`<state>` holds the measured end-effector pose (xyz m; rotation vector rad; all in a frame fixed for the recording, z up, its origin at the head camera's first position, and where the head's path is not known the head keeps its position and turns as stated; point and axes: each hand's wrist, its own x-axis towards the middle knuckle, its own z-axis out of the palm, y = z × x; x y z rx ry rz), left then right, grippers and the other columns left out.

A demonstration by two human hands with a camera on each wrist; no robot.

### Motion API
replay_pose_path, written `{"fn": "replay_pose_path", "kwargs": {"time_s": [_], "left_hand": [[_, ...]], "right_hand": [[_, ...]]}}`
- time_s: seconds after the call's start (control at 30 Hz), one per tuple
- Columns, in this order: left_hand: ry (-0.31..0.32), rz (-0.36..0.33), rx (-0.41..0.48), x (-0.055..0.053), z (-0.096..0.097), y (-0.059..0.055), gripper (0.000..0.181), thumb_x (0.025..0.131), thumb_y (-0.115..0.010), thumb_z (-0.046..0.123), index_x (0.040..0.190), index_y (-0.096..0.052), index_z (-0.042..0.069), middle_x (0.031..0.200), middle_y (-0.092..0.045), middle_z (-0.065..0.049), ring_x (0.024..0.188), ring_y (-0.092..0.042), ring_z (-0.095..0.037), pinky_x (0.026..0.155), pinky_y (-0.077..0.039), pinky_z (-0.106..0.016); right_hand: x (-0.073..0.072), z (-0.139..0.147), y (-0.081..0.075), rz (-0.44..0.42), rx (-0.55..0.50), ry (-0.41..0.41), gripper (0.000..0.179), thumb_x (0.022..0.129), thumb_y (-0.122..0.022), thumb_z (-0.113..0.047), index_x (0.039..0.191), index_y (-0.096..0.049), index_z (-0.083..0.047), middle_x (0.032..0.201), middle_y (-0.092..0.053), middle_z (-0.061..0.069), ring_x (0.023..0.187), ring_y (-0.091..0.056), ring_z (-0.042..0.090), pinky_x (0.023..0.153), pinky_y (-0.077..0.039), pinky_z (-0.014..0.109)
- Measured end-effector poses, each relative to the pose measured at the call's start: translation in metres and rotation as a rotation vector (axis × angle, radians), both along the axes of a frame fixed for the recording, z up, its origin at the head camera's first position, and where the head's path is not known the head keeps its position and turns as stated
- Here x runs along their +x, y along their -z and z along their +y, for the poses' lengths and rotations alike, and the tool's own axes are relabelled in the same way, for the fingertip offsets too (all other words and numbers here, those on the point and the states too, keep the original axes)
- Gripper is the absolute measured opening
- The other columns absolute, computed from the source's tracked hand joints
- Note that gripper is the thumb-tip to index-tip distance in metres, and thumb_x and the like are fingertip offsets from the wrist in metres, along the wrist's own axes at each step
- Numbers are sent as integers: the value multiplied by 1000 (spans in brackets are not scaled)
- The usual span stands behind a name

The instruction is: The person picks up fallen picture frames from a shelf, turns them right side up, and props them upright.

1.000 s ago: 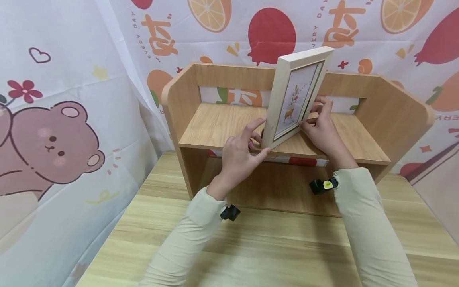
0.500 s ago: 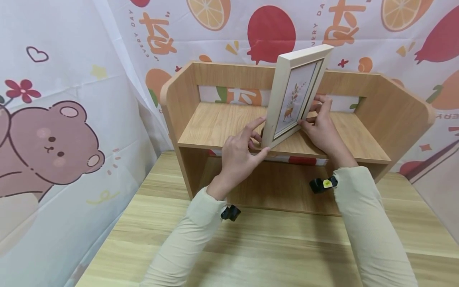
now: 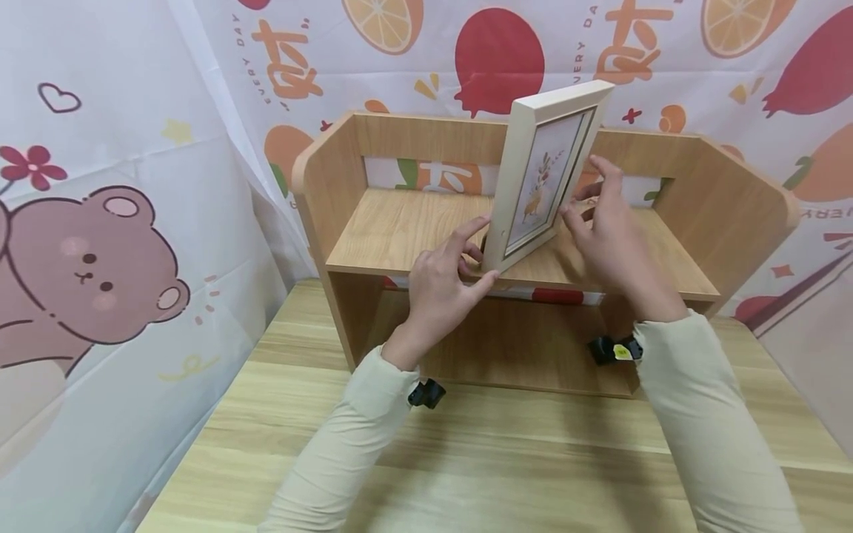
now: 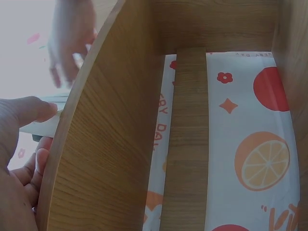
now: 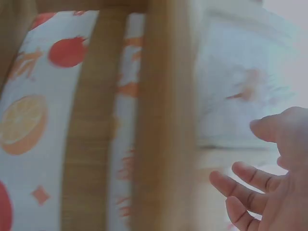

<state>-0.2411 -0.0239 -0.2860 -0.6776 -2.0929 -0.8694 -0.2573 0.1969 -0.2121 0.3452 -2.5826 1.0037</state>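
While your left hand pinches the picture frame low, presumably to steady it, your right hand, fingers spread, holds nothing.

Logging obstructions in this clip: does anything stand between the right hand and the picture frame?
Nothing visible does. The right hand is right beside the picture frame, with no object between them; whether its fingertips touch is unclear. The left hand holds the opposite edge, out of the way.
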Motion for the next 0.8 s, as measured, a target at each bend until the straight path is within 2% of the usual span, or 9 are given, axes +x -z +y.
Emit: {"fn": "replay_pose_path", "kwargs": {"time_s": [0.07, 0.17, 0.27, 0.37, 0.53, 0.67, 0.8], "left_hand": [[-1, 2, 0, 0, 0, 0, 65, 77, -80, 20, 135, -48, 18, 83, -70, 0, 66, -61, -13, 64, -42, -34], [1, -4, 0, 1, 0, -1, 65, 78, -80, 20, 134, -49, 18, 83, -70, 0, 66, -60, -13, 65, -42, -34], [2, -11, -1, 1, 0, -1, 64, 78, -80, 20, 134, -49, 18, 84, -70, 0, 66, -60, -13, 65, -42, -34], [1, -18, 2, 1, 0, -1, 64, 79, -79, 20, 134, -49, 18, 84, -70, 0, 67, -61, -13, 66, -42, -34], [2, -24, 3, 2, 0, -2, 64, 79, -79, 21, 135, -48, 18, 85, -71, 0, 67, -62, -13, 66, -42, -34], [1, -22, 2, 1, 0, -1, 64, 79, -80, 21, 135, -49, 18, 85, -70, 0, 66, -62, -13, 65, -41, -34], [-2, -17, -2, 0, 0, 0, 64, 79, -79, 21, 135, -49, 18, 85, -70, 0, 66, -61, -12, 64, -40, -33]], "right_hand": [[9, -2, -10, 56, -3, 7, 66, 100, -49, -30, 151, -9, -19, 125, -49, 18, 106, -57, 35, 82, -46, 42], [23, -3, -26, 145, -18, 21, 64, 98, -51, -36, 150, -17, -20, 120, -53, 18, 101, -58, 33, 81, -43, 36], [35, -2, -41, 211, -28, 36, 62, 96, -52, -41, 148, -23, -25, 118, -54, 14, 93, -58, 19, 77, -40, 25], [44, -3, -53, 260, -25, 35, 60, 95, -52, -42, 147, -26, -28, 116, -53, 11, 82, -52, 6, 73, -38, 18], [51, -9, -64, 310, 9, 11, 59, 94, -54, -41, 147, -30, -30, 109, -52, 5, 77, -50, -1, 70, -39, 14], [54, -18, -70, 344, 72, -23, 64, 92, -57, -46, 148, -30, -29, 107, -54, 6, 76, -50, -7, 70, -38, 15], [55, -28, -74, 361, 122, -25, 69, 89, -59, -51, 148, -31, -26, 104, -55, 6, 71, -49, -4, 68, -37, 19]]}}
